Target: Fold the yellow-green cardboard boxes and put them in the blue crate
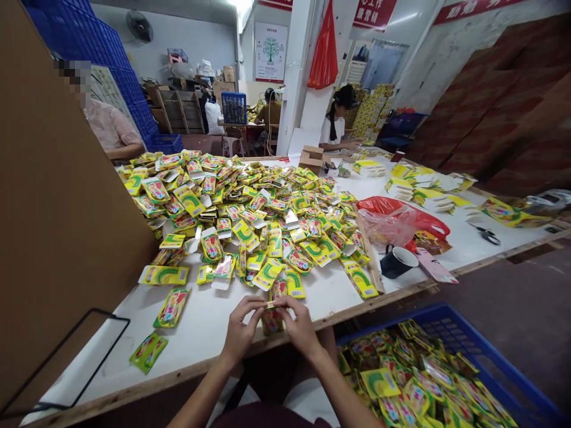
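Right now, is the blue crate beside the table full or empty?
Partly full: yellow packets lie heaped in the blue crate, and its far wall shows bare above them.

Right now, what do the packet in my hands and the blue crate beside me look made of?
The packet: probably printed plastic film, glossy; faint sheen on its yellow print. The blue crate: likely moulded plastic, matte; latticed walls, uniform colour.

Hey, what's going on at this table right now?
A person's left hand and right hand pinch the top of one small yellow packet at the near edge of a white table. A big pile of similar packets lies behind it, and a blue crate on the right holds more. Other people sit at the far side.
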Demonstrator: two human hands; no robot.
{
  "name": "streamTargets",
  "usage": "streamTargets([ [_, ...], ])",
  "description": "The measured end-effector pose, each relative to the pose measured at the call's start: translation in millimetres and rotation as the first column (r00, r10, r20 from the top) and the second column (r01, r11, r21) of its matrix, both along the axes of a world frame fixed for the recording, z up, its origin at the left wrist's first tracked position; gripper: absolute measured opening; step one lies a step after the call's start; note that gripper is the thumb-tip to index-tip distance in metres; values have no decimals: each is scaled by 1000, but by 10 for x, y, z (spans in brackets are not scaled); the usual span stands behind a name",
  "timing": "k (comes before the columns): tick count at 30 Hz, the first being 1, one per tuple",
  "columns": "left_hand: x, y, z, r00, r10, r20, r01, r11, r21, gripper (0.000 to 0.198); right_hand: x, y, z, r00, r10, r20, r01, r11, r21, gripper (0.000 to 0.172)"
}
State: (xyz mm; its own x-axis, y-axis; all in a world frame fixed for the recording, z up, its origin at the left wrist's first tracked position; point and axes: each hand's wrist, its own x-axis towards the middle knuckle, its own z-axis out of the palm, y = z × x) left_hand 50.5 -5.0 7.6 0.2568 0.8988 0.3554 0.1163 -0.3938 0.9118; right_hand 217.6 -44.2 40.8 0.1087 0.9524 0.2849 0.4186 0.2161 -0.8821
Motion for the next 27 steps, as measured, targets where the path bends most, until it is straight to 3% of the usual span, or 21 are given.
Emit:
streamTargets([
  [3, 18, 291, 41, 980, 60, -189, -19, 978, 209, 34, 513, -235, 325, 970, -157, 183, 162, 987, -14, 18],
  [7, 101, 792, 39, 894, 145, -424, 66, 894, 444, 47, 1145, -558, 616, 864, -171, 474, 243, 965, -95, 13],
  [9, 150, 955, 53, 890, 129, -437, 121, 857, 500, 38, 1164, -618, 603, 873, -197, 447, 268, 958, -100, 14],
  [11, 169, 1001, 99, 906, 128, -404, 119, 838, 533, 25, 975, -581, 516, 910, -224, 350, 268, 960, -83, 16],
  [15, 36, 743, 233, 939, 207, -275, -21, 832, 554, 23, 350, -334, 335, 963, -219, 155, 215, 976, 42, 12],
  [18, -163, 389, 223, 966, 152, -210, -8, 827, 561, 34, -26, -166, 230, 991, -125, 56, 117, 985, 123, 10],
  [20, -288, 165, 118, 976, 99, -193, 21, 842, 539, 39, -191, -108, 128, 999, -29, 26, 25, 991, 133, 11],
  [23, -417, -82, -114, 981, 127, -149, -52, 902, 429, 39, -336, -99, -69, 997, 73, 3, -73, 992, 100, 15],
  [27, -470, -238, -323, 985, 129, -118, -85, 944, 319, 35, -407, -161, -284, 998, 70, -1, -70, 991, 114, 18],
])
